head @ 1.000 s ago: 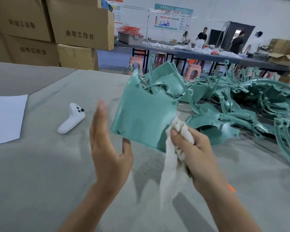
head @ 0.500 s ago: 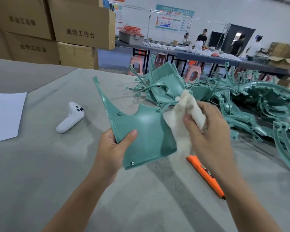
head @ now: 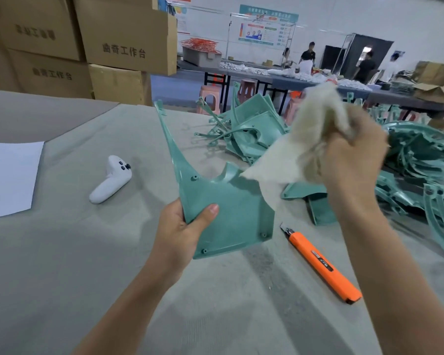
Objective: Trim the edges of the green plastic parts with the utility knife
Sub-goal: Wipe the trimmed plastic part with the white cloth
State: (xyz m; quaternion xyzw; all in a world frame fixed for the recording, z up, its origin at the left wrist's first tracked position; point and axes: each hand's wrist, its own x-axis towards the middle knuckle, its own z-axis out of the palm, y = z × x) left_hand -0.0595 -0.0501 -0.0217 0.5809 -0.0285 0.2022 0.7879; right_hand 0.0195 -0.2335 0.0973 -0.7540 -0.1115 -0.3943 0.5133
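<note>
My left hand (head: pixel 183 230) grips a green plastic part (head: pixel 231 213) by its lower left edge and holds it upright above the table; a long thin spike of the part points up and away. My right hand (head: pixel 354 160) is raised to the right of the part, closed on a crumpled white cloth (head: pixel 310 139) whose loose end hangs over the part's upper right corner. An orange utility knife (head: pixel 321 265) lies on the table below my right forearm, blade tip out and pointing toward the part. A heap of green plastic parts (head: pixel 420 160) covers the table at the right.
A white handheld controller (head: pixel 110 180) lies on the grey table cover (head: pixel 62 265) to the left, with a white paper sheet (head: pixel 8 175) at the left edge. Stacked cardboard boxes (head: pixel 123 39) stand behind. Several people work at a far table (head: pixel 280 78).
My left hand took a firm grip on the part and turned it spike-up. My right hand lifted the cloth up and to the right, off the part, uncovering the knife.
</note>
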